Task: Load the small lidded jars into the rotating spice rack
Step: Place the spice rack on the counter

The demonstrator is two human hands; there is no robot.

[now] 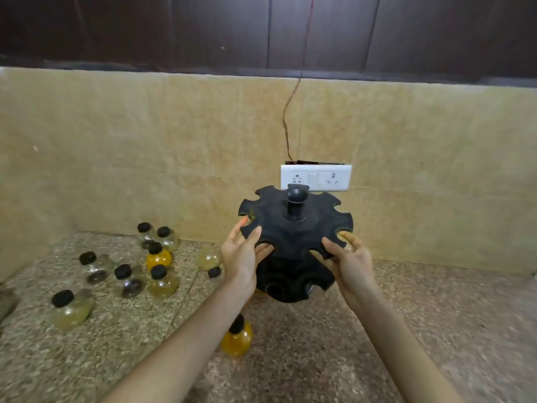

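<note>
the rack [293, 225] sits between both hands, over the counter [436, 315] in front of the wall socket [316, 177]. i cannot tell whether its base touches the stone or hangs just above it. the left hand [242, 257] grips the top disc's near-left edge, fingers over the rim and into a notch; the right hand [348, 257] grips the near-right edge the same way. the rack tilts a little toward the person.

risk, as i see it: the disc is made to spin, so a grip on the rim alone could let the body turn or swing, and the lower tier [293, 283] could knock the jar [209, 261] lying on its side just left of it. the orange jar [236, 335] stands close under the left forearm and could be swept over if the arm drops.

the rack is matt black, with a knob [297, 196] on a centre post, open notches round the top disc and round cups below. every slot i can see is empty. the other jars [128, 279], clear or yellowish with black caps, stand scattered well to the left.
</note>
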